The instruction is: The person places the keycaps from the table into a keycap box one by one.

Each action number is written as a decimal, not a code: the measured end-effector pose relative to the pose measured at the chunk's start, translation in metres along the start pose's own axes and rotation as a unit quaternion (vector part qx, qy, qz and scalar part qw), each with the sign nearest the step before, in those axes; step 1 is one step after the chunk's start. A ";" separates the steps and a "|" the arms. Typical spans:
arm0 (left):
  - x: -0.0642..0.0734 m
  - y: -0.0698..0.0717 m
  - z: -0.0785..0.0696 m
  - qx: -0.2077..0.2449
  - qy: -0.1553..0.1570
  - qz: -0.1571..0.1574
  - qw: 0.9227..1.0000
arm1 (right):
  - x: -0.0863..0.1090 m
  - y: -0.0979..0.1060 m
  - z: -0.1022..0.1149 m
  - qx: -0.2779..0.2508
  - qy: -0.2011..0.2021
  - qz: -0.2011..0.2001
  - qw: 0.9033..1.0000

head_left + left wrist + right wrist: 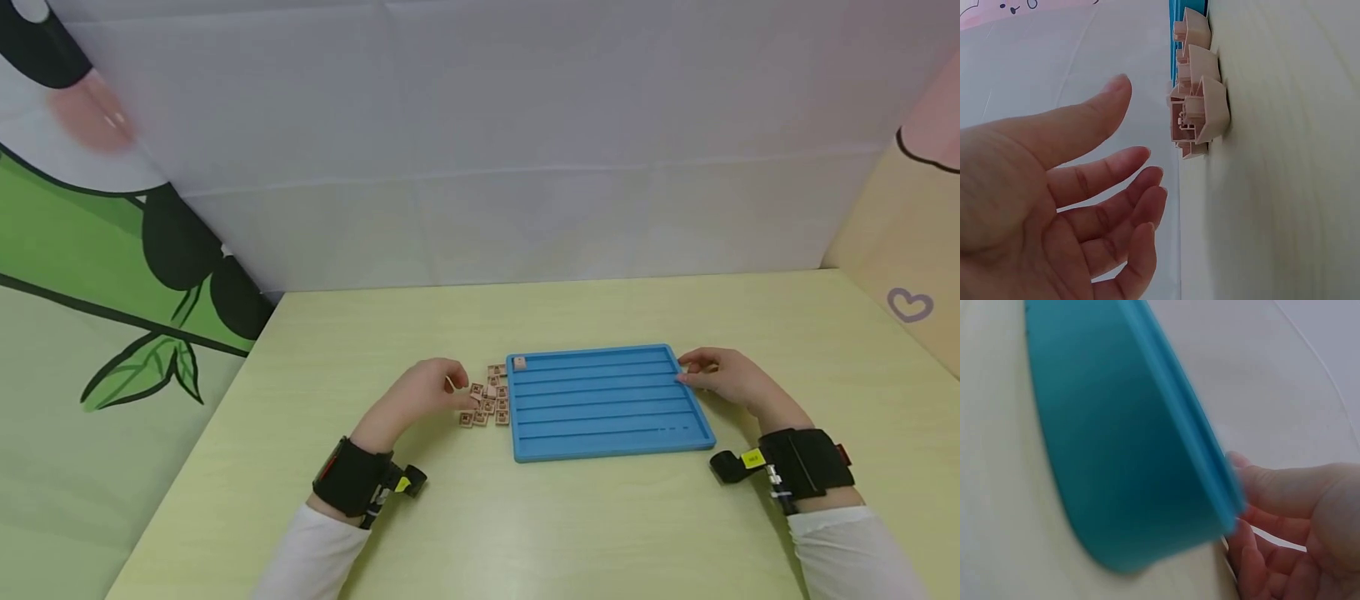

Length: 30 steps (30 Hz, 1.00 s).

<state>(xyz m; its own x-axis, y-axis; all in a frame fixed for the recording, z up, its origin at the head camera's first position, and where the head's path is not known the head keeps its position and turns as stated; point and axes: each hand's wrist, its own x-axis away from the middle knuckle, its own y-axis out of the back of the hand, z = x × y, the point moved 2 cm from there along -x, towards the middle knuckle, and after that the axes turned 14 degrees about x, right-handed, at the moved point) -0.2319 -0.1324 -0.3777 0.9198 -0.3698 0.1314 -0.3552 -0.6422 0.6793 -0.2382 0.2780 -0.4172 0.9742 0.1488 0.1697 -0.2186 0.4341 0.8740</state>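
Note:
A blue ridged tray (600, 410) lies on the table, with one pinkish keycap (519, 363) in its upper left corner. Just left of the tray sits a cluster of several loose keycaps (502, 406); in the left wrist view the keycaps (1213, 109) show their hollow undersides and stems. My left hand (431, 390) hovers beside this cluster, its fingers loosely bent and apart, with nothing held. At the tray's right edge is my right hand (723, 379). The right wrist view shows its thumb (1279, 490) on the tray's rim and the fingers (1250, 550) below, gripping it.
The pale wooden table (585, 525) extends around the tray and keycaps. A whitish cloth wall (525, 167) stands behind its back edge. Printed cartoon panels border the left and right sides. Each wrist wears a black strap with a small camera.

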 end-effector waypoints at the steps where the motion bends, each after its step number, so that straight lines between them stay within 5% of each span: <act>1: 0.001 0.000 0.000 0.000 -0.001 0.004 1.000 | 0.000 0.000 0.000 0.002 -0.001 0.000 1.000; 12: 0.000 -0.010 0.007 -0.029 0.004 0.050 0.998 | -0.002 -0.002 -0.002 0.000 0.002 -0.003 1.000; 30: 0.001 -0.014 0.009 -0.047 -0.007 0.051 0.998 | -0.002 -0.002 -0.001 -0.004 0.003 -0.001 1.000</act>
<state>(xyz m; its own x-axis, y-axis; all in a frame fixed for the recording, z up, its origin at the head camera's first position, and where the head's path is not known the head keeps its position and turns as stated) -0.2279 -0.1303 -0.3936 0.8773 -0.4391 0.1940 -0.4288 -0.5352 0.7278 -0.2398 0.2777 -0.4193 0.9744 0.1535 0.1643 -0.2163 0.4413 0.8709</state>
